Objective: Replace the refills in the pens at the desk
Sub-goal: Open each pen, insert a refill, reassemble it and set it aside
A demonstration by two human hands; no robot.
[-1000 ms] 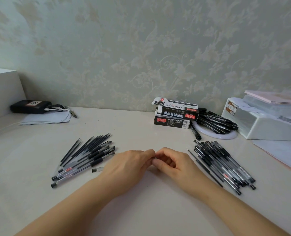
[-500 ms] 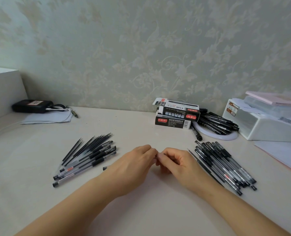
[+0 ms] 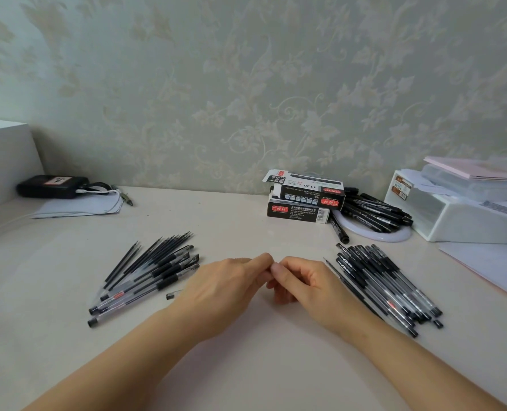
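My left hand (image 3: 225,287) and right hand (image 3: 308,284) meet fingertip to fingertip over bare, smooth desk (image 3: 246,366), open room toward me. Fingers are curled together; I cannot tell what they pinch. Slim black refills and clear-barrelled pens (image 3: 145,271) fan left of my left hand; capped pens (image 3: 385,284) lie just right of my right.

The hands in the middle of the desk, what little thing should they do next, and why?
Probably finish the small piece pinched between them, then reach for a pen. The left hand and right hand meet fingertip to fingertip, hiding what they hold. A pen pile lies right of them, while pens and bare refills fan out on the left, with a small loose part beside them.
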